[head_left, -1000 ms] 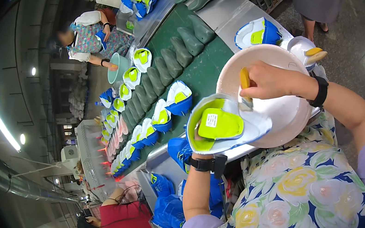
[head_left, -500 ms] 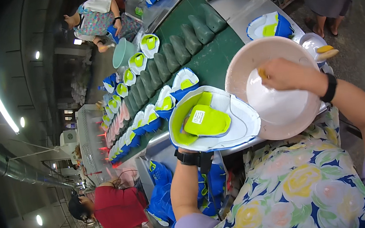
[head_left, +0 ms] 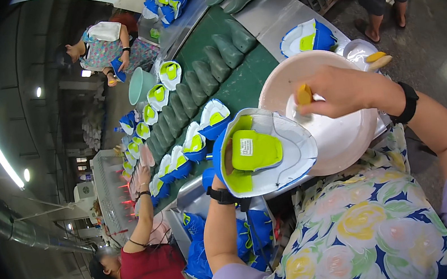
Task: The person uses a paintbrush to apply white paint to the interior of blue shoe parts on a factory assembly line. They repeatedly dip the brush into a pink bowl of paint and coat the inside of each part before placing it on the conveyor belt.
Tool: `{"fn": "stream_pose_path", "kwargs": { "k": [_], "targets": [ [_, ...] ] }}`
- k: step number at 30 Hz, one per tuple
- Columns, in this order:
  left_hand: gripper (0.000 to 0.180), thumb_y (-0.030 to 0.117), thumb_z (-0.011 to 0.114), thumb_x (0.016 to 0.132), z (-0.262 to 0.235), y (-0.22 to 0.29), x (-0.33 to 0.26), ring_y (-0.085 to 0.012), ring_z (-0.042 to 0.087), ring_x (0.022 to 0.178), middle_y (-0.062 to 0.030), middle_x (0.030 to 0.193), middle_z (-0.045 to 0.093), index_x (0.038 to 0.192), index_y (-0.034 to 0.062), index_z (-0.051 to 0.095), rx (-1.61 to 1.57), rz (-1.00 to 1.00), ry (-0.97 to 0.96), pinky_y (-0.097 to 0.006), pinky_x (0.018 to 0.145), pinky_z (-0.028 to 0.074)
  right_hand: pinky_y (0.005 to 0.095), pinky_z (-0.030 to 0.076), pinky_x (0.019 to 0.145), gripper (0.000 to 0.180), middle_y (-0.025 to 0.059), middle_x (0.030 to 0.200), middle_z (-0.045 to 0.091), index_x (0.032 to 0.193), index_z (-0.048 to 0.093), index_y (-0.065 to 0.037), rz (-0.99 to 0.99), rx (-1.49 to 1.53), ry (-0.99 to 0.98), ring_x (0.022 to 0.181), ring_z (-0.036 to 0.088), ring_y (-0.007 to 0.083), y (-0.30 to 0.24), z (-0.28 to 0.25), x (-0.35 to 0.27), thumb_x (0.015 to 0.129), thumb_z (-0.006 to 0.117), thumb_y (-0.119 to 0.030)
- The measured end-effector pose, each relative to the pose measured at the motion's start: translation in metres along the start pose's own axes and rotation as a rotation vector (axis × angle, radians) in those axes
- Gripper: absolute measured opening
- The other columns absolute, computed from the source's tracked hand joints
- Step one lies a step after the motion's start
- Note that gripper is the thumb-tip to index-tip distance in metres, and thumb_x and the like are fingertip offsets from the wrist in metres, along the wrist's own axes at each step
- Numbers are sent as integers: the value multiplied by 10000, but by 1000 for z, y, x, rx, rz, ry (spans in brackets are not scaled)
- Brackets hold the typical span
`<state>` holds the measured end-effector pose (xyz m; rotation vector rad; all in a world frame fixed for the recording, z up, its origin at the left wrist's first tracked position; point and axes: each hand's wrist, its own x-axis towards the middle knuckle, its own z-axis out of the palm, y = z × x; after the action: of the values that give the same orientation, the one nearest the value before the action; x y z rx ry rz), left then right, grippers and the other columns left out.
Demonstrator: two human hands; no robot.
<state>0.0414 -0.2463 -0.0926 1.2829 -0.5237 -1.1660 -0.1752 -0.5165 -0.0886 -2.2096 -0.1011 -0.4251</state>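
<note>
My left hand (head_left: 219, 183) holds up a blue and white shoe upper (head_left: 293, 144) with a lime-green lining and a white label inside. Most of that hand's fingers are hidden by the upper. My right hand (head_left: 339, 90) is closed around the yellow handle of a brush (head_left: 303, 94), just right of the upper. Beneath the brush is a wide pale pink basin (head_left: 362, 145) with white liquid in the bottom. The upper's edge overlaps the basin's left side in view.
A green conveyor (head_left: 249, 76) carries rows of dark shoe lasts (head_left: 205, 78) and blue-white uppers (head_left: 194, 143). A small bowl (head_left: 357, 51) with yellow-handled brushes (head_left: 376, 58) stands beyond the basin. Blue uppers (head_left: 197, 257) fill a bin at left. Co-workers (head_left: 147, 264) are nearby.
My right hand has lifted the brush out of the basin and moved left toward the upper. The upper has tilted in my left hand. A co-worker in red now reaches over the conveyor.
</note>
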Motion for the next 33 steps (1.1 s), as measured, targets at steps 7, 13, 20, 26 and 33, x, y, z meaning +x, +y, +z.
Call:
{"fn": "stream_pose_path", "kwargs": {
  "k": [7,13,20,26,33],
  "targets": [
    [614,404,602,974,-2,-6,-8,-288,617,1217,-129,1394,584,1462,56,469,-9,198,163,-459,1027,522,372,492,642,326,152,782,636,783,593,-6,3,63,305,688,622,317,0,9,23,855,750,-283],
    [594,393,592,983,5,-29,-1,-288,612,1224,-129,1395,583,1460,61,471,-1,366,294,-460,1033,518,327,497,545,395,155,665,677,819,693,85,413,283,334,573,649,198,8,34,5,847,755,-304],
    [570,380,580,994,-13,-52,17,-288,607,1231,-129,1397,582,1458,66,474,157,597,380,-461,1040,514,274,519,569,410,144,720,706,857,711,81,522,670,252,606,673,156,-22,65,0,879,738,-327],
    [550,370,569,1003,-47,-44,0,-288,602,1238,-129,1398,581,1456,71,476,382,508,377,-462,1046,509,272,511,632,220,93,799,721,946,710,17,200,542,321,697,671,130,-35,42,1,863,779,-176],
    [498,358,526,1029,0,-61,2,-268,568,1275,-109,1430,555,1452,100,482,-355,-39,-140,-450,1061,490,354,548,755,203,120,981,657,1028,628,-58,-458,296,361,893,673,306,-34,31,30,873,753,-94]
  ]
}}
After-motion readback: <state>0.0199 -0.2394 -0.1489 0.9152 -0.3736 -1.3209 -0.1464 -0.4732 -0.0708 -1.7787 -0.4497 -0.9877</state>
